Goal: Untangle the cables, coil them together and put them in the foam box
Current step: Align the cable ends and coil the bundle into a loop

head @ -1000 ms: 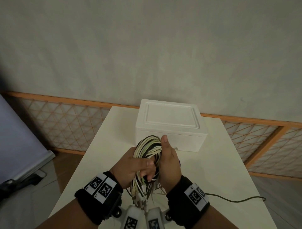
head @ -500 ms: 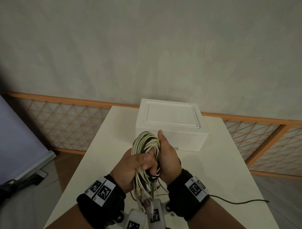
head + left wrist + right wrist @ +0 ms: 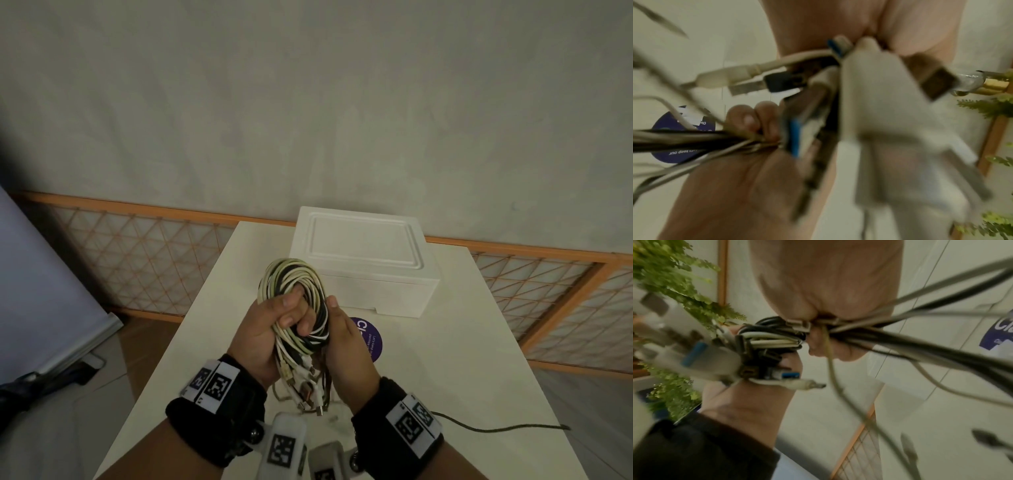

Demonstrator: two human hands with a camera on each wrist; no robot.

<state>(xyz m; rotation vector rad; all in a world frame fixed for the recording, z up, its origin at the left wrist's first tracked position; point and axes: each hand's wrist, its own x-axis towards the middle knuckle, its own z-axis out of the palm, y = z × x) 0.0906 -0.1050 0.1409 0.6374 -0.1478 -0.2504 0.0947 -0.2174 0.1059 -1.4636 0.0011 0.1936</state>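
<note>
A coil of white, cream and black cables (image 3: 313,286) is held upright above the white table (image 3: 445,359), in front of the foam box. My left hand (image 3: 270,329) grips the coil's lower left, its fingers curled through the loop. My right hand (image 3: 346,342) holds the right side, thumb up against the strands. Several plug ends (image 3: 305,383) hang below the hands. In the left wrist view blurred USB plugs (image 3: 777,81) fill the middle, and fingers (image 3: 752,120) curl round the strands. In the right wrist view the bundle (image 3: 772,340) is clamped between both hands. The white foam box (image 3: 363,260) stands behind with its lid on.
A round purple sticker (image 3: 371,339) lies on the table just right of my hands. A thin dark cable (image 3: 496,428) trails across the table's right front. An orange lattice fence (image 3: 137,260) runs behind the table. Green fern leaves (image 3: 674,288) show in the wrist views.
Both hands have carried the coil slightly left and up. The left fingers now reach further through the loop, and the purple sticker has come into view beside the right hand.
</note>
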